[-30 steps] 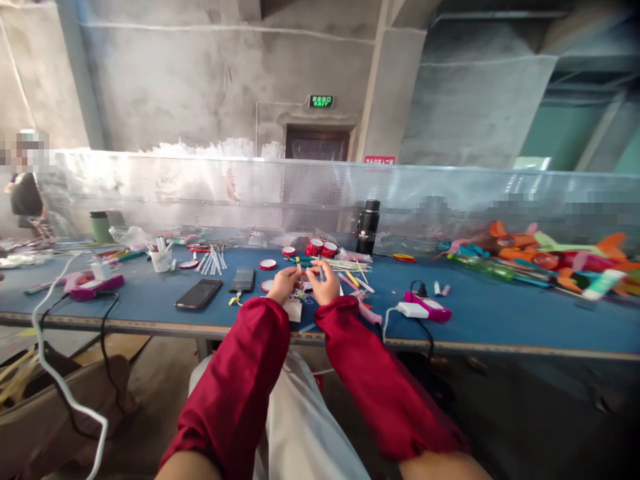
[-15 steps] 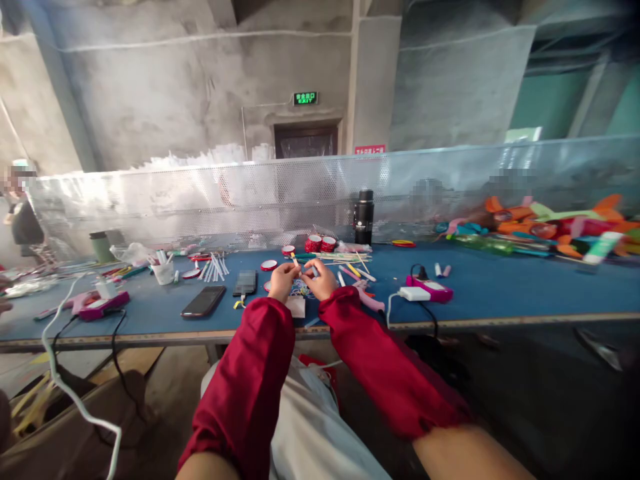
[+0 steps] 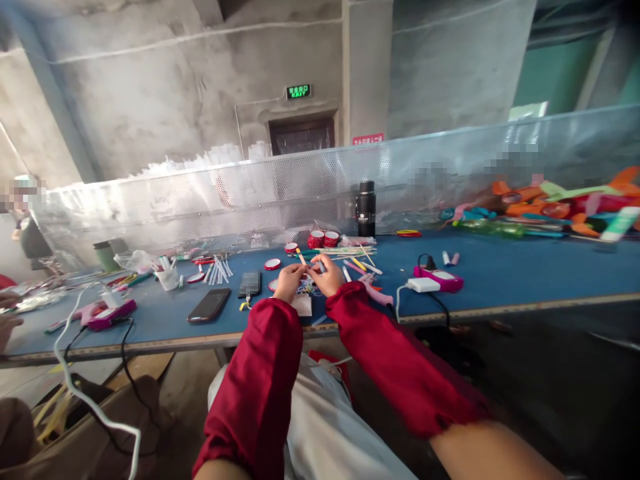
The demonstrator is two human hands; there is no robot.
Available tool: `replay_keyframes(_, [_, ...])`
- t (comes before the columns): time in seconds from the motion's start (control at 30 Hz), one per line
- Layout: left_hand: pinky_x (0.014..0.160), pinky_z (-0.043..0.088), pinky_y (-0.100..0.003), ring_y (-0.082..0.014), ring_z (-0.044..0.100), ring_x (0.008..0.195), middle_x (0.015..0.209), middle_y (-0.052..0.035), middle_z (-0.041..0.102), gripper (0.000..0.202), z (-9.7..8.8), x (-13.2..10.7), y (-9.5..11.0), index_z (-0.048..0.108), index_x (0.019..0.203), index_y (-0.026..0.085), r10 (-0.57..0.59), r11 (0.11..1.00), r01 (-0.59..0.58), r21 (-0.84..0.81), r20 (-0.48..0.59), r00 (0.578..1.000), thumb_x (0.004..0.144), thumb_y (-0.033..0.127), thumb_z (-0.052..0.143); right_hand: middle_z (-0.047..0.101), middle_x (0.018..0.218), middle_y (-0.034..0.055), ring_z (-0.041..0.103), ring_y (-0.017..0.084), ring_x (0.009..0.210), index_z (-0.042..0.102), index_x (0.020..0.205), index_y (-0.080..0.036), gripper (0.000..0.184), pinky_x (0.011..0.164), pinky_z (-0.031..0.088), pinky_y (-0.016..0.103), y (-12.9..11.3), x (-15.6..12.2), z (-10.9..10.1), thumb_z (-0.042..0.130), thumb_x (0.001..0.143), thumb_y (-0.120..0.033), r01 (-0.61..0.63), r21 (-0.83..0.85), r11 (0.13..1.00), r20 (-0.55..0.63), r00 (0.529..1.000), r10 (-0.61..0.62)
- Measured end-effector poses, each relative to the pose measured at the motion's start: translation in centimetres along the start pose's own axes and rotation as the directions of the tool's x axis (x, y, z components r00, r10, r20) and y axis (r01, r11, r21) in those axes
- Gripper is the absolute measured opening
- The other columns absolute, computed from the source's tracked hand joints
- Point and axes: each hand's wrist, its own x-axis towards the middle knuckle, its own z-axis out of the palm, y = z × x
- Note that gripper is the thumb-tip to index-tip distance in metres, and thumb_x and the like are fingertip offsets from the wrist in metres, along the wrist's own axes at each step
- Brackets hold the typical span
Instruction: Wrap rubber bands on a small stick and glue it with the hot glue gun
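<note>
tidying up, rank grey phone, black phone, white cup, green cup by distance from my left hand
From the left hand:
1. grey phone, just left
2. black phone, farther left, near edge
3. white cup, left, farther back
4. green cup, far left

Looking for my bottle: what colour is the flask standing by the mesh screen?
The flask is black; head view.

A phone (image 3: 209,305) lay on the table (image 3: 500,280), left of the left hand (image 3: 290,281). A flask (image 3: 366,208) stood behind the right hand (image 3: 327,275), and a charger (image 3: 423,285) lay to its right.
</note>
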Motion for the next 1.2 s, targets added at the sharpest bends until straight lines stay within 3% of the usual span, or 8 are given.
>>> replay_keyframes(0.27, [0.055,0.037,-0.02,-0.0105,0.057,0.065,0.079,-0.0058,0.069,0.025,0.0,0.1,0.2,0.073,0.089,0.012,-0.001,1.0,0.002,-0.014,0.006,1.0,0.081,0.036,0.072,0.075,0.078,0.0,0.072,0.023,0.075,0.06,0.099,-0.026,0.02,0.071,0.051,0.033,0.0,0.4,-0.1,0.064,0.08,-0.03,0.026,-0.047,0.999,-0.127,0.991,-0.032])
replay_keyframes(0.5, [0.058,0.039,-0.023,-0.0121,0.058,0.067,0.077,-0.0047,0.067,0.026,-0.2,0.0,0.1,0.073,0.084,0.014,0.019,0.999,-0.021,-0.043,-0.045,0.999,0.081,0.039,0.071,0.075,0.078,0.0007,0.072,0.024,0.076,0.06,0.099,-0.026,0.02,0.073,0.053,0.034,0.3,0.5,0.0,0.062,0.079,-0.029,0.041,-0.044,0.998,-0.14,0.989,-0.047])
replay_keyframes(0.63, [0.064,0.044,-0.024,-0.0119,0.058,0.068,0.074,-0.003,0.065,0.027,0.4,0.7,0.4,0.071,0.085,0.014,0.086,0.983,-0.109,-0.151,-0.147,0.985,0.08,0.04,0.072,0.075,0.078,0.001,0.072,0.024,0.075,0.059,0.1,-0.026,0.02,0.074,0.053,0.035,0.4,0.5,-0.1,0.062,0.08,-0.03,0.053,-0.038,0.998,-0.154,0.986,-0.058])
replay_keyframes(0.77, [0.07,0.046,-0.023,-0.0106,0.059,0.073,0.082,-0.0039,0.067,0.028,0.5,0.9,2.9,0.07,0.091,0.014,0.175,0.943,-0.233,-0.239,-0.24,0.955,0.081,0.04,0.072,0.074,0.077,0.0006,0.072,0.024,0.075,0.059,0.102,-0.025,0.022,0.074,0.053,0.034,0.7,0.5,-0.1,0.06,0.081,-0.031,0.056,-0.015,0.998,-0.126,0.99,-0.057])
replay_keyframes(0.87, [0.075,0.048,-0.023,-0.0126,0.063,0.086,0.095,-0.0062,0.069,0.03,-0.7,-0.6,5.0,0.07,0.101,0.016,0.273,0.923,-0.322,-0.211,-0.233,0.933,0.082,0.04,0.072,0.074,0.077,0.0001,0.071,0.023,0.075,0.059,0.101,-0.026,0.021,0.074,0.052,0.034,0.6,0.5,-0.1,0.059,0.08,-0.031,0.058,-0.036,0.998,-0.131,0.989,-0.062])
replay_keyframes(0.97, [0.079,0.05,-0.025,-0.0138,0.064,0.092,0.106,-0.0071,0.066,0.041,-2.7,-3.6,5.4,0.065,0.114,0.019,0.301,0.915,-0.365,-0.171,-0.313,0.901,0.082,0.044,0.072,0.074,0.077,0.0002,0.071,0.023,0.074,0.059,0.1,-0.026,0.02,0.074,0.052,0.034,0.3,0.6,-0.1,0.059,0.08,-0.03,0.039,-0.044,0.998,-0.142,0.989,-0.045])
replay_keyframes(1.1, [0.089,0.051,-0.028,-0.0147,0.063,0.103,0.12,-0.0071,0.057,0.064,-4.5,-8.2,3.1,0.05,0.131,0.026,0.237,0.925,-0.353,-0.139,-0.513,0.825,0.077,0.047,0.078,0.075,0.078,0.0006,0.072,0.023,0.076,0.059,0.1,-0.026,0.019,0.075,0.052,0.034,0.1,0.6,-0.1,0.06,0.081,-0.027,0.051,-0.026,0.998,-0.13,0.99,-0.054])
replay_keyframes(1.2, [0.102,0.048,-0.033,-0.019,0.057,0.12,0.13,-0.0087,0.051,0.072,-4.5,-10.5,1.4,0.044,0.136,0.028,0.237,0.932,-0.355,-0.078,-0.611,0.756,0.076,0.046,0.08,0.075,0.078,0.0006,0.071,0.023,0.074,0.059,0.099,-0.026,0.017,0.073,0.052,0.033,0.2,0.5,-0.1,0.059,0.082,-0.027,0.064,-0.022,0.998,-0.136,0.988,-0.067])
